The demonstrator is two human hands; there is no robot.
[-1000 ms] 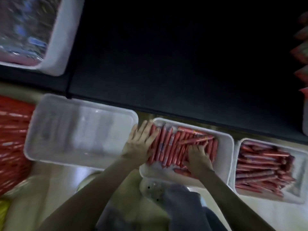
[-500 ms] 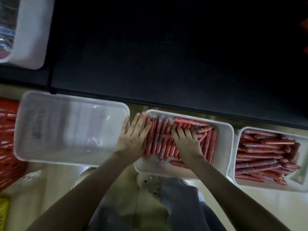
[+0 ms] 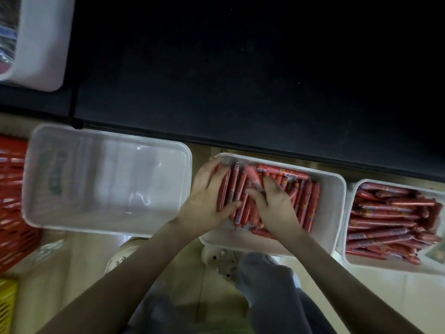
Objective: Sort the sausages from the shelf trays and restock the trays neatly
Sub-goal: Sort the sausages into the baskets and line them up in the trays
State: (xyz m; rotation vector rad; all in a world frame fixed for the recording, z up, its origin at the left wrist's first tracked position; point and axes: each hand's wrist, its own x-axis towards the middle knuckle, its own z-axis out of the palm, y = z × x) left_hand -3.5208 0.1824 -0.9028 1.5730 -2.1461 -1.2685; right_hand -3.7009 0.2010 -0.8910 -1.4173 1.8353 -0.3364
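The middle white tray (image 3: 333, 213) on the floor holds a row of red wrapped sausages (image 3: 307, 203) standing side by side, with a few lying crosswise at the far edge. My left hand (image 3: 207, 198) lies against the left end of the row, fingers reaching to the tray's far left corner and thumb laid across the sausages. My right hand (image 3: 277, 206) presses on the middle of the row with bent fingers. To the left stands an empty white tray (image 3: 108, 227). On the right, another white tray (image 3: 349, 259) is piled with sausages (image 3: 390, 220) lying sideways.
A dark shelf (image 3: 240, 68) fills the upper view, its front edge just behind the trays. A white tub (image 3: 43, 44) sits on it at top left. A red basket (image 3: 14, 208) and a yellow crate (image 3: 7, 307) stand at far left. My knees and shoes are below the middle tray.
My right hand has slid left along the row, closer to my left hand. My left hand's fingers have reached up to the tray's far corner. The view shifted slightly.
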